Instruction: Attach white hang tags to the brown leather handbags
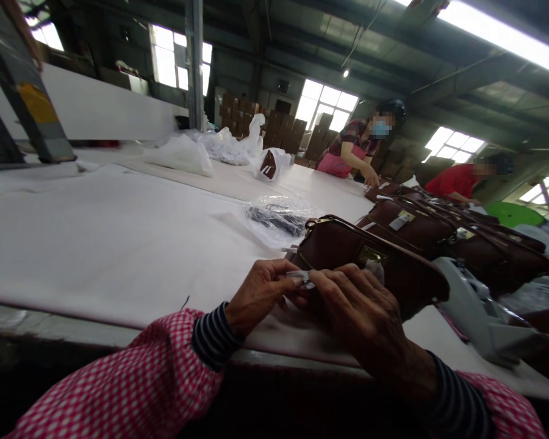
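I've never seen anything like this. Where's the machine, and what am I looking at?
There's no machine at work here: these are a person's own bare hands. The single picture comes from a camera worn on that person's head, looking forward and down.

The left hand pinches a small white piece, and the right hand's fingers meet it from the other side. Just beyond is a brown bag.

On the pale table there's also a dark item in clear plastic and, to the right, more brown bags. Across the table, a co-worker leans in.
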### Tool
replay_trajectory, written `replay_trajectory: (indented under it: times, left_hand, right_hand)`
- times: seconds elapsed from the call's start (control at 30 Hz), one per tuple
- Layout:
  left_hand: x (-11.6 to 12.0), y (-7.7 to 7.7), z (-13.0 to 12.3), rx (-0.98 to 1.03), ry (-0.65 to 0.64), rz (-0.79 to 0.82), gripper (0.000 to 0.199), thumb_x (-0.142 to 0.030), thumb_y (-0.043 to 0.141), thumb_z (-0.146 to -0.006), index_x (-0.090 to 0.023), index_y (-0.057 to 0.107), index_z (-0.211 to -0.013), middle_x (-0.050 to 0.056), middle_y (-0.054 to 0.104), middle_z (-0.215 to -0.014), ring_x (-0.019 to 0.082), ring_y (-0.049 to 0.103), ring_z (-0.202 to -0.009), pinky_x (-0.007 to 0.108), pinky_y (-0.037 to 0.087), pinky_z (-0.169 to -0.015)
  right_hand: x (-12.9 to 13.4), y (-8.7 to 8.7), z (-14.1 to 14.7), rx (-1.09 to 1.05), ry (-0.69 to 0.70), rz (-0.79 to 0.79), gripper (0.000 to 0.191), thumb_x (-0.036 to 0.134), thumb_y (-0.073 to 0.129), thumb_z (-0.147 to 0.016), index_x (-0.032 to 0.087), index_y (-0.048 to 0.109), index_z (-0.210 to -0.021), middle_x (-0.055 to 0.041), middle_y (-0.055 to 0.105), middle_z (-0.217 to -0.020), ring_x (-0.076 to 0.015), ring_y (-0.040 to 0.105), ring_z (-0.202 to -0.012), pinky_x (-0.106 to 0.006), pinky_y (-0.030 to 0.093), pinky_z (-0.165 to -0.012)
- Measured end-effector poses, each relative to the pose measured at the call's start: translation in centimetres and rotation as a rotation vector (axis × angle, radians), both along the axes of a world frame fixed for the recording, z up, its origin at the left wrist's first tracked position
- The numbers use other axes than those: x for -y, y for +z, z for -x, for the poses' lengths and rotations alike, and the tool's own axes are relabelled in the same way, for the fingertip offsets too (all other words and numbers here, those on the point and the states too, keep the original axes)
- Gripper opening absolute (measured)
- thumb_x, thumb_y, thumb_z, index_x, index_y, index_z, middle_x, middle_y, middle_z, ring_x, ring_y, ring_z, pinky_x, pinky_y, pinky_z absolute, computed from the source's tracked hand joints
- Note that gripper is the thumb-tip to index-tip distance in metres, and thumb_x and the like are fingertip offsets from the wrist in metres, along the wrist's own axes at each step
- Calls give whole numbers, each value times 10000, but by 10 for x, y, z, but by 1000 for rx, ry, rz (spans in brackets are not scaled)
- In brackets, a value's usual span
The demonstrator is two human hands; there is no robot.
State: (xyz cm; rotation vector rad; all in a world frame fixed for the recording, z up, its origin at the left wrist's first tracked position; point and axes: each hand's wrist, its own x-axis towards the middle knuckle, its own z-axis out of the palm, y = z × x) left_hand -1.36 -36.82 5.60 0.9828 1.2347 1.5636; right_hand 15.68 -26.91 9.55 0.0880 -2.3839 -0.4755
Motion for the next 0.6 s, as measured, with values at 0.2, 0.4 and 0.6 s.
replay_trajectory:
  times: [0.2,0.4,0.6]
  left_hand:
    - [2,4,-3,58,-61,25,285,-357,694,-803,-117,676,-956,95,757,-857,210,741,-748,224,479,-539]
    - [1,4,-3,74,-129,19,261,-294,706,-764,-141,633,-962,59,742,-768,198,725,-712,231,498,-535]
    - [-1,-1,-2,31,-147,-34,271,-256,687,-756,-143,621,-994,59,740,-815,208,725,-744,236,503,-539]
  right_hand:
    - [0,1,-2,44,-4,-15,249,150,615,-959,98,637,-1202,-93,726,-959,-208,599,-869,-350,431,-770]
    - [2,-3,-2,4,37,-58,196,166,665,-931,62,663,-1097,-139,734,-1006,-234,617,-888,-365,440,-739]
    - [1,-5,-2,-4,38,-47,138,143,660,-925,65,679,-1038,-148,736,-997,-246,625,-902,-378,453,-748]
